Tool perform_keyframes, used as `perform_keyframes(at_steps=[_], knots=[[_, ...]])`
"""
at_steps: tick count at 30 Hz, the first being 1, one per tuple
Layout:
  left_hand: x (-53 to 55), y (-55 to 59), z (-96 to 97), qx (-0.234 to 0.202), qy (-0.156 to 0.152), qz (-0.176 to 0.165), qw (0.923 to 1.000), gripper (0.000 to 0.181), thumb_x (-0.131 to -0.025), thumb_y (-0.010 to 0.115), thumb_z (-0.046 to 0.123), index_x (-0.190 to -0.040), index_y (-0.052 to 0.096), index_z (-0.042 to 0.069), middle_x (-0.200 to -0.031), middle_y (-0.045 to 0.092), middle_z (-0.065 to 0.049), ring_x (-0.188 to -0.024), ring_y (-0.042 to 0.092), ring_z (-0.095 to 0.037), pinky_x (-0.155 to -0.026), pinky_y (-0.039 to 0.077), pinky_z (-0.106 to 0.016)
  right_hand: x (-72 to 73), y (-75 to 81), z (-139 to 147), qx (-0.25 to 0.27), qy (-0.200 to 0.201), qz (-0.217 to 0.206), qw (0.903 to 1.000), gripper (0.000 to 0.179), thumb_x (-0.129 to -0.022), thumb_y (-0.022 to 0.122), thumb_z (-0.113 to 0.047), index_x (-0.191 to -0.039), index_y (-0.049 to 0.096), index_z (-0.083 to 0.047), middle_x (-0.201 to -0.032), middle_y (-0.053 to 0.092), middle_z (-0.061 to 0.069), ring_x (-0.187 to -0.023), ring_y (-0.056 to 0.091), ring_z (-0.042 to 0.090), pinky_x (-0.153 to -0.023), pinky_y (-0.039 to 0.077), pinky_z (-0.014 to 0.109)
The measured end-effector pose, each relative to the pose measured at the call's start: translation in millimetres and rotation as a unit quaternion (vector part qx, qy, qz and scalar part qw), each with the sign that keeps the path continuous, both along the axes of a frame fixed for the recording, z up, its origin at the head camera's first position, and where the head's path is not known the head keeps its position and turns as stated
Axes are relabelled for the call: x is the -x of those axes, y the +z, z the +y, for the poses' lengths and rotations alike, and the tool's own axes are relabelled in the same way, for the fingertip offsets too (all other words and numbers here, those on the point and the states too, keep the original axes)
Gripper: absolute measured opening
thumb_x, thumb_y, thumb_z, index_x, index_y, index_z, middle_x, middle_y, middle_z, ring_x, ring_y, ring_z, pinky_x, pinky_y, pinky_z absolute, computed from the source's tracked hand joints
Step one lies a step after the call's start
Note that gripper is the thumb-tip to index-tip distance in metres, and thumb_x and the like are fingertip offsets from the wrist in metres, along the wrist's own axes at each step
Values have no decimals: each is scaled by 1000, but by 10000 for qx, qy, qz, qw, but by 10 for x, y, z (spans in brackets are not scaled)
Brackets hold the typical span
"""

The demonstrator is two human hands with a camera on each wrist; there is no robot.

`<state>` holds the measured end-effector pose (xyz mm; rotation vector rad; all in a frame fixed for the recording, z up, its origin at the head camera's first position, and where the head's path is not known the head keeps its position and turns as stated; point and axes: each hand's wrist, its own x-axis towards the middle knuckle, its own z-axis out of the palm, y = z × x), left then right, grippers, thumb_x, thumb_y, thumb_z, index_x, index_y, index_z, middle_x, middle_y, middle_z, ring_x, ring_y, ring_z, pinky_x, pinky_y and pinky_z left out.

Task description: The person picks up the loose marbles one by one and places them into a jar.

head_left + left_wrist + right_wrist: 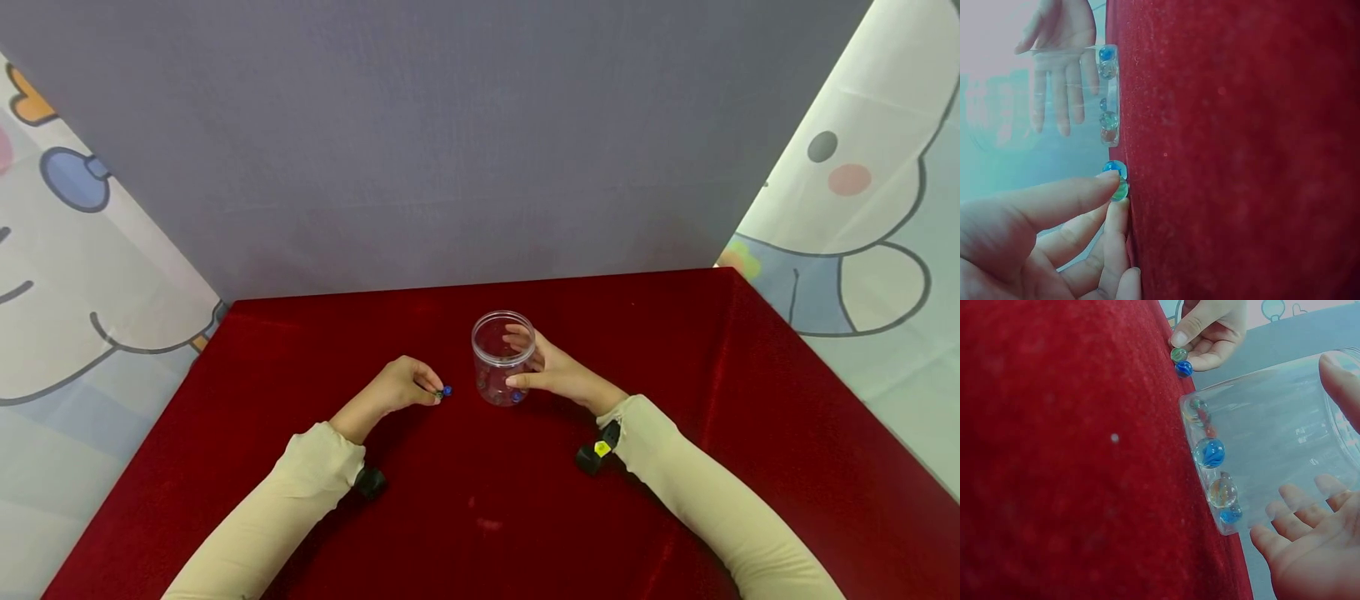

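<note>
A clear plastic jar (492,373) stands upright and uncovered on the red cloth. My right hand (558,372) holds it from the right, thumb on the near side and fingers round the far side. Several glass marbles, among them a blue-swirled marble (1210,453) and an amber-streaked marble (1223,492), lie on the jar's bottom. To the left of the jar, my left hand (401,385) pinches a green marble (1179,355) between thumb and fingers, low at the cloth. A blue marble (1184,369) sits against the green one, on the side toward the jar.
Dark red velvet cloth (480,500) covers the table. A grey panel (465,150) rises along its back edge, and cartoon-printed sheets (847,217) hang at both sides. Each wrist wears a black camera, the right camera (592,457) bearing a yellow mark.
</note>
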<state>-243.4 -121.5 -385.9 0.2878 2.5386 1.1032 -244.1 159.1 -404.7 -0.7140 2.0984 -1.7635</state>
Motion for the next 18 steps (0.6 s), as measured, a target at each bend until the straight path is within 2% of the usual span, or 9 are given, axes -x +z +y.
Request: perform_keyframes(at_steps=[5,18], knots=[[-8,8,-19,-29,-104,45,9999,10,-79,73,1,-89,71,3,-85,66,-5,-80,58,-17,-69,50,-28,-7,-1,-4,-18,18,-6,10000,83,-85,71,-18,-149,18,-14,-154,19,15,-142,18,27,-112,15,51],[-59,79,-1,-454,-428,327,9975,11,-83,71,4,-94,70,3,-87,66,-5,-79,61,-16,-69,50,-29,-3,-15,-1,-37,-5,48,10000,84,-84,72,-19,-148,19,-13,-153,22,14,-142,19,28,-112,15,52]])
